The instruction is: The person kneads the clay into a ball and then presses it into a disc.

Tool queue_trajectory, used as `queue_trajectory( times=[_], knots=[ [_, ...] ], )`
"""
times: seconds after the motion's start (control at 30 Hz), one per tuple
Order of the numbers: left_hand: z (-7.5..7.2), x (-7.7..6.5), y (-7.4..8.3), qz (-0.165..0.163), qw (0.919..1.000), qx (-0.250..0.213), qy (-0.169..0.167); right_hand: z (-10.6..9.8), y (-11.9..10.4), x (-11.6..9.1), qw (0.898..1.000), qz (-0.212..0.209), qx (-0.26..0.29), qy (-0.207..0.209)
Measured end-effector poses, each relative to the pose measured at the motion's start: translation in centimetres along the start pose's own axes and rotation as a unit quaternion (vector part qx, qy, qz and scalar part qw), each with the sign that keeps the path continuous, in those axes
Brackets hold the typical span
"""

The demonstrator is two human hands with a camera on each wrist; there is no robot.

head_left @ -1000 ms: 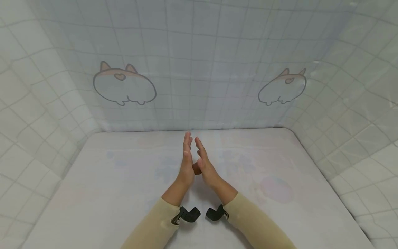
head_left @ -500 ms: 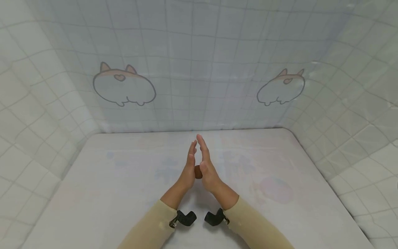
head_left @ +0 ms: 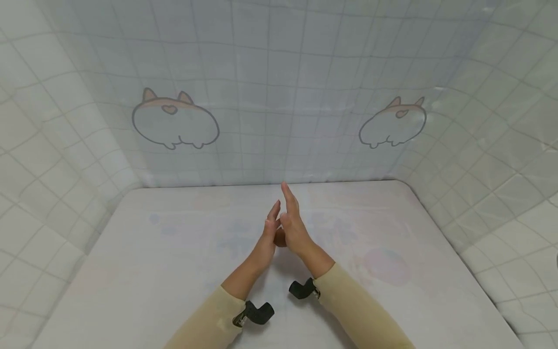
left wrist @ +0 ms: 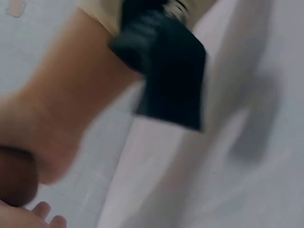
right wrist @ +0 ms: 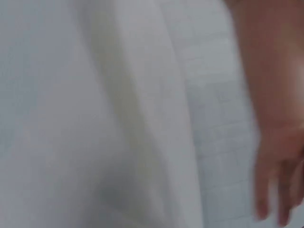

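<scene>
A small brown rounded lump (head_left: 280,239) is pressed between the palms, above the white table (head_left: 165,286). My left hand (head_left: 264,246) lies against its left side, fingers straight and pointing forward. On the other side is my right hand (head_left: 297,233), also straight-fingered, with its fingertips reaching farther forward than the left ones. The palms hide much of the lump. In the left wrist view the brown lump (left wrist: 18,176) shows at the left edge, held between skin surfaces. The right wrist view is blurred and shows a forearm and fingers, without the lump.
Black angled wrist cameras stick out inward from both cuffs, the left camera (head_left: 259,313) nearer the front than the right camera (head_left: 302,289). A grid-patterned sheet (head_left: 279,121) with corgi drawings walls off the table's back and sides.
The right hand has slid forward while the left hand has drawn back relative to it, reversing their offset from one second ago. The lump stays between the palms, shifted slightly right.
</scene>
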State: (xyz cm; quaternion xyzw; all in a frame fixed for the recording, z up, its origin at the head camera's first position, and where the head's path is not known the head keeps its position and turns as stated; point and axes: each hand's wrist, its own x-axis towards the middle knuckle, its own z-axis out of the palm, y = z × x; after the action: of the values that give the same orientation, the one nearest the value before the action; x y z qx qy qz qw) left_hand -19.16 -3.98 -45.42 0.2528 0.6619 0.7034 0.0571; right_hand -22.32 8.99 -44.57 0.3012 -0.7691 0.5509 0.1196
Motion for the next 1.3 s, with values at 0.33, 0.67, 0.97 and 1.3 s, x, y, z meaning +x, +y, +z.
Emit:
queue_trajectory(
  times=[0.33, 0.67, 0.97, 1.3],
  knots=[
    [-1.0, 1.0, 1.7, 0.123, 0.9904, -0.026, 0.057, 1.6, 1.6, -1.3, 0.999, -0.016, -0.014, -0.038],
    [-1.2, 2.0, 2.0, 0.07, 0.9928, 0.024, 0.095, 2.4, -0.3, -2.3, 0.998, -0.049, 0.026, -0.02],
    [-1.4, 2.1, 0.3, 0.014, 0.994, 0.066, 0.086, 2.0, -2.0, -1.9, 0.991, -0.105, 0.082, 0.021],
    [-0.4, 1.0, -0.6, 0.008, 0.9979, 0.06, 0.022, 0.5, -1.9, -0.6, 0.995, -0.046, 0.07, 0.058]
  ],
)
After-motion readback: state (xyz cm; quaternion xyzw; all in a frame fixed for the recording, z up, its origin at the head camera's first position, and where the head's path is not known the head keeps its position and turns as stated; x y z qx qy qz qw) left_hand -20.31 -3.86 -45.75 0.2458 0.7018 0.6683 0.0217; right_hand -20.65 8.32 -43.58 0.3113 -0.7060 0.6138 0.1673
